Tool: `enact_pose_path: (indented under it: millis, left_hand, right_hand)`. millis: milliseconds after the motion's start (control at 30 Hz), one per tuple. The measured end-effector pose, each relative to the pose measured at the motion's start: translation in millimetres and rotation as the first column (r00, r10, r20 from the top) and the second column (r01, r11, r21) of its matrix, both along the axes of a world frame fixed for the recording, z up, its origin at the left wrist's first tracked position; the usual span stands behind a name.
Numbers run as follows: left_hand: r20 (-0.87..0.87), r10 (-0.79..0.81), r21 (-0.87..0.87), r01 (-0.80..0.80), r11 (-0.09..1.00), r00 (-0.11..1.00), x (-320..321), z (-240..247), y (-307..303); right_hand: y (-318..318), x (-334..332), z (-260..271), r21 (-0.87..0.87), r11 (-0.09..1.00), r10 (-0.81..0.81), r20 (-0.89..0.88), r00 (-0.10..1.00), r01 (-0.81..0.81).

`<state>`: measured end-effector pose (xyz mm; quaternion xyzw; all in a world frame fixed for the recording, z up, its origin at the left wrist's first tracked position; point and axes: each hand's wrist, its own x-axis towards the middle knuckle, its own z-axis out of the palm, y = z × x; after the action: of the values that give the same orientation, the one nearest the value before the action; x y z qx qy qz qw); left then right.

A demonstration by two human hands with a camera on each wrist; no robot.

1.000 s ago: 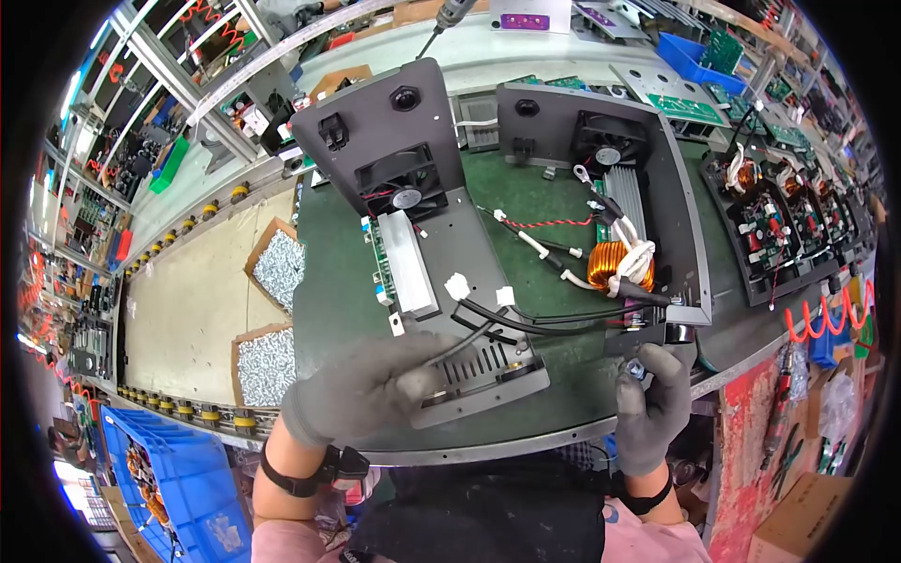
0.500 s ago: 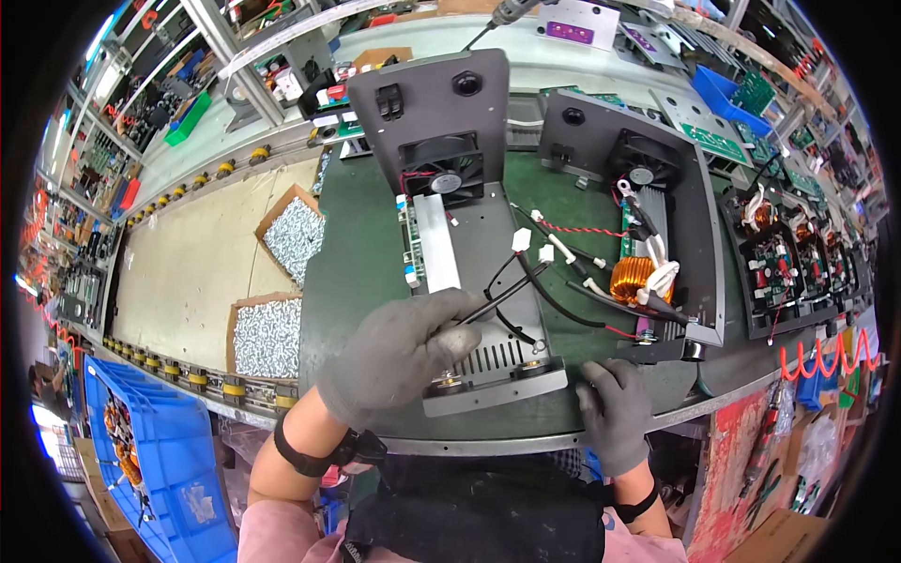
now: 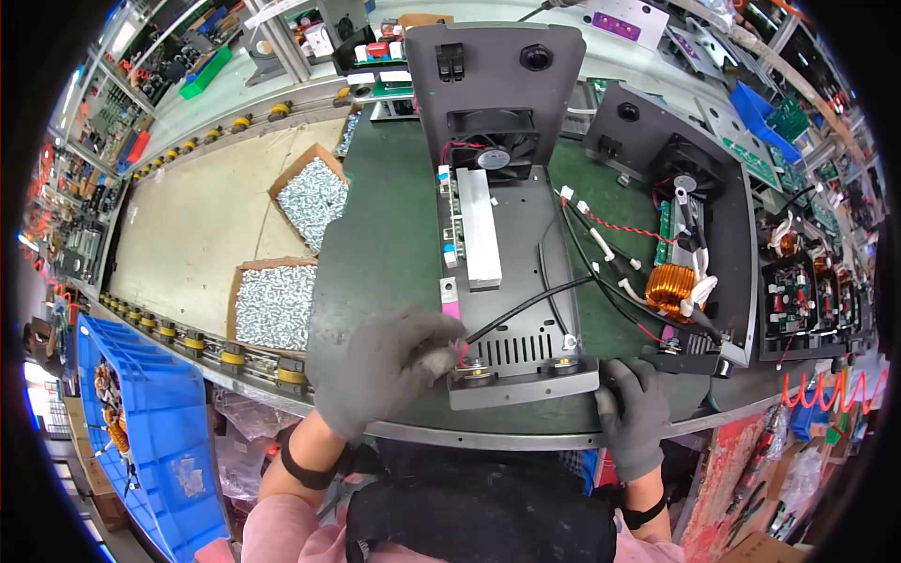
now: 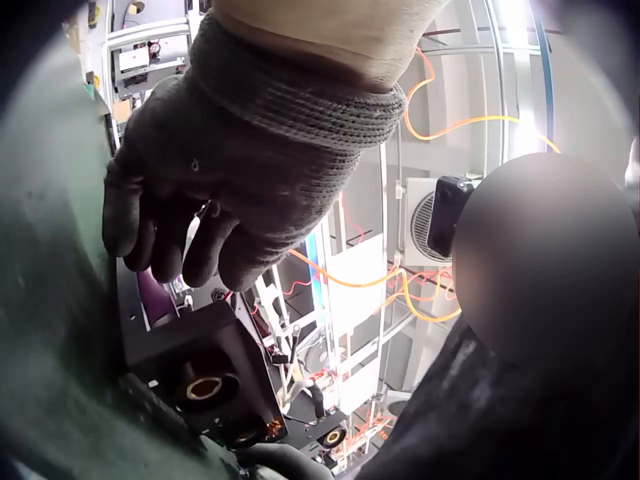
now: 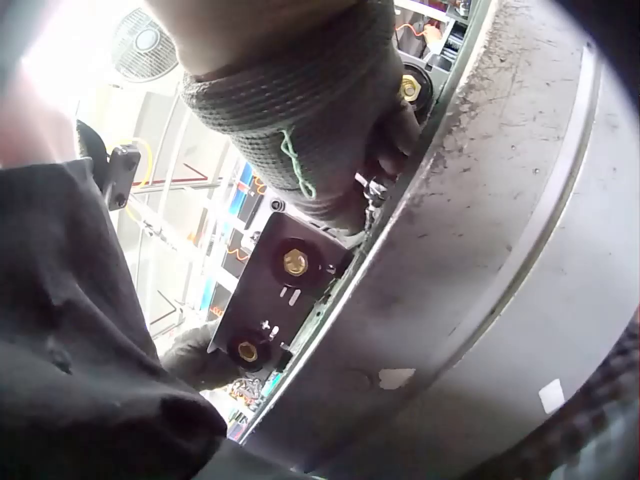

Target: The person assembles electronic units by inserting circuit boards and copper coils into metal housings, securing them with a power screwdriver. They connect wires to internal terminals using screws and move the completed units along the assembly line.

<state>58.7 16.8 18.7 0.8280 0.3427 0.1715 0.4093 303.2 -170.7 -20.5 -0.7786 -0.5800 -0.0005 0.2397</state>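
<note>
In the head view my gloved left hand (image 3: 380, 371) is at the front left corner of a grey metal chassis (image 3: 530, 230). Its thumb and fingers pinch the red-sleeved end of a black cable (image 3: 526, 308) beside a brass terminal bolt (image 3: 474, 366). The left wrist view shows the fingers bent down over the chassis front, partly hiding the contact. Beyond the chassis's right front corner, my gloved right hand (image 3: 638, 418) rests low on the green bench top. Shiny small metal fasteners (image 5: 372, 188) show between its thumb and fingers. A second brass terminal (image 3: 563, 361) carries a cable's ring end.
A second chassis (image 3: 737, 235) with a copper coil (image 3: 671, 289) stands to the right. Cartons of small metal parts (image 3: 274, 305) lie on the left beside the roller track. A blue crate (image 3: 150, 441) hangs below at left. A fan (image 3: 490, 155) sits in the upright panel.
My left hand has lowered a black cable's end to the front left terminal. The right hand has come down from a raised pinch to the bench beside the chassis. The head view has shifted.
</note>
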Motion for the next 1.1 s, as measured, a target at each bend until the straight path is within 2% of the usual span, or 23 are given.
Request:
enact_pose_path:
  millis: [67, 133, 167, 200, 233, 300, 367, 400, 467, 533, 600, 633, 667, 700, 767, 833, 867, 900, 967, 1000, 1033, 1100]
  left_hand:
    - [0.066, -0.008, 0.001, 0.008, 1.000, 0.998, -1, -2, -8]
    - [0.120, 0.009, 0.041, -0.014, 0.999, 0.993, 2, 5, -15]
    - [0.140, -0.003, 0.031, -0.001, 1.000, 0.990, 3, 9, -15]
    - [0.125, -0.022, 0.093, 0.011, 0.996, 0.992, 2, 12, -13]
    - [0.108, -0.039, 0.157, 0.021, 0.987, 0.993, 2, 16, -11]
    - [0.118, -0.061, 0.176, 0.040, 0.984, 0.991, 13, 32, -2]
    - [0.212, -0.177, 0.284, 0.113, 0.952, 0.961, 37, 45, 7]
    - [0.220, -0.184, 0.278, 0.119, 0.953, 0.958, 53, 51, 11]
    - [0.179, -0.428, 0.390, 0.335, 0.857, 0.886, 87, 59, 17]
    - [0.154, -0.465, 0.315, 0.403, 0.860, 0.872, 118, 56, 11]
    - [0.025, -0.547, 0.217, 0.529, 0.820, 0.837, 138, 52, 13]
    - [0.020, -0.548, 0.216, 0.532, 0.819, 0.836, 145, 51, 14]
    - [-0.072, -0.575, 0.192, 0.577, 0.794, 0.815, 151, 51, 16]
    - [-0.166, -0.600, 0.163, 0.622, 0.766, 0.783, 155, 51, 17]
    - [-0.133, -0.629, 0.164, 0.642, 0.749, 0.766, 153, 45, 22]
    - [-0.089, -0.651, 0.167, 0.656, 0.736, 0.754, 146, 45, 25]
    - [-0.156, -0.668, 0.174, 0.686, 0.706, 0.728, 140, 47, 24]
    - [-0.223, -0.677, 0.179, 0.712, 0.679, 0.701, 134, 48, 23]
    - [-0.215, -0.701, 0.148, 0.733, 0.664, 0.679, 111, 42, 16]
    - [-0.204, -0.729, 0.114, 0.756, 0.645, 0.653, 100, 39, 10]
    - [-0.215, -0.727, 0.108, 0.756, 0.646, 0.652, 91, 35, 2]
    - [-0.442, -0.528, 0.189, 0.651, 0.735, 0.725, 77, 31, -12]
  right_hand:
    - [-5, 4, 8, 0.013, 1.000, -0.016, -0.007, 1.000, 0.016]
    - [-13, 7, 23, 0.170, 0.985, 0.049, -0.101, 0.994, -0.031]
    - [-23, 12, 31, 0.251, 0.968, 0.015, 0.005, 1.000, -0.016]
    - [-28, 18, 43, 0.347, 0.937, -0.053, 0.034, 0.998, 0.038]
    - [-33, 24, 54, 0.444, 0.892, -0.120, 0.056, 0.991, 0.083]
    - [-31, 49, 72, 0.610, 0.781, -0.195, 0.034, 0.980, 0.134]
    - [-16, 70, 115, 0.388, 0.920, -0.159, 0.253, 0.954, 0.051]
    - [-8, 81, 128, 0.250, 0.967, -0.104, 0.234, 0.967, 0.044]
    - [10, 104, 137, 0.099, 0.995, 0.010, 0.132, 0.991, -0.023]
    - [19, 128, 124, 0.042, 0.998, 0.039, 0.091, 0.995, -0.043]
    - [23, 149, 102, 0.044, 0.995, -0.075, -0.285, 0.956, 0.091]
    - [27, 152, 104, 0.045, 0.995, -0.076, -0.290, 0.954, 0.093]
    - [32, 154, 107, -0.118, 0.990, -0.130, -0.556, 0.821, 0.077]
    - [35, 154, 108, -0.263, 0.965, -0.215, -0.761, 0.612, 0.012]
    - [38, 155, 102, -0.237, 0.969, -0.237, -0.795, 0.559, 0.073]
    - [36, 164, 108, -0.363, 0.932, -0.322, -0.816, 0.480, 0.007]
    - [33, 161, 106, -0.288, 0.956, -0.283, -0.843, 0.458, 0.060]
    - [28, 161, 103, -0.283, 0.957, -0.278, -0.845, 0.458, 0.059]
    - [20, 158, 95, -0.159, 0.974, -0.196, -0.947, 0.256, 0.160]
    - [21, 148, 90, -0.122, 0.967, -0.171, -0.961, 0.217, 0.222]
    - [16, 146, 81, -0.120, 0.968, -0.166, -0.964, 0.205, 0.219]
    - [5, 146, 52, -0.057, 0.955, -0.103, -0.984, 0.144, 0.291]
